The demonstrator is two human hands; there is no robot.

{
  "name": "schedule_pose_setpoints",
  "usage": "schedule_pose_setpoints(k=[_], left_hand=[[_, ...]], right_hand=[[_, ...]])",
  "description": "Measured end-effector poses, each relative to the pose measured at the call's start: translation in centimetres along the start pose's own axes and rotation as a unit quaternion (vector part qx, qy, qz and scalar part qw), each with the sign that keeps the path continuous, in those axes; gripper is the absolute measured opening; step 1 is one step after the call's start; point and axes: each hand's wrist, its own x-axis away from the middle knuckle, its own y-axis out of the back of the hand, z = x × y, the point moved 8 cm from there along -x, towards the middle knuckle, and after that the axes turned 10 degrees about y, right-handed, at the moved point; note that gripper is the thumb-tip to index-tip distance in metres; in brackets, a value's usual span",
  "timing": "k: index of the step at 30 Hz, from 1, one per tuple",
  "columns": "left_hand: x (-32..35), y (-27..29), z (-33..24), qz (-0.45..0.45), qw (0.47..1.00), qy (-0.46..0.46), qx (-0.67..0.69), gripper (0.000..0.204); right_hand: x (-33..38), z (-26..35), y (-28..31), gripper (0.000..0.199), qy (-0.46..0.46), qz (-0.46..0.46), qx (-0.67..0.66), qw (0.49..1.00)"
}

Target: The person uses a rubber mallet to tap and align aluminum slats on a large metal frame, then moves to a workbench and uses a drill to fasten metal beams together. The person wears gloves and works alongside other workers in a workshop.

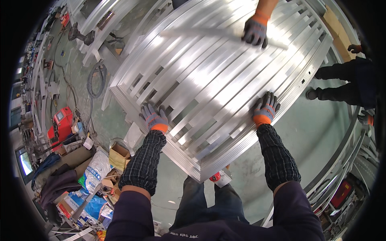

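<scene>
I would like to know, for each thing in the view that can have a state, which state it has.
Metal panel, slatted, with gaps between some slats
Left hand, gloved, open, on the panel
Right hand, gloved, open, on the panel
Metal strip, blurred, held by co-worker's hand
Power drill, unheld
Cardboard box, open

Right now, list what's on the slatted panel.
On the panel: left hand, right hand. Over it, a co-worker's hand grips a blurred strip. Surface beneath these is hidden.
</scene>
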Motion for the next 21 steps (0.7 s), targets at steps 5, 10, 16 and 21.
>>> schedule_pose_setpoints(k=[5,10,16,21], left_hand=[[0.3,0.0,-0.7,0.005,1.0,0.027,-0.015,0.075],[-0.7,-0.4,-0.5,-0.005,1.0,0.016,0.026,0.076],[-0.2,-1.1,1.2,0.036,0.999,0.001,-0.002,0.078],[0.6,-0.4,-0.1,0.007,1.0,-0.003,-0.009,0.079]], right_hand=[[-0.1,-1.0,-0.2,0.062,0.005,-0.04,-0.041,0.998],[-0.2,-1.1,0.8,0.052,0.018,-0.152,-0.115,0.981],[5.5,-2.3,0.6,0.067,-0.188,-0.082,-0.069,0.976],[6.7,-2.8,-0.8,0.064,-0.19,-0.069,-0.033,0.979]])
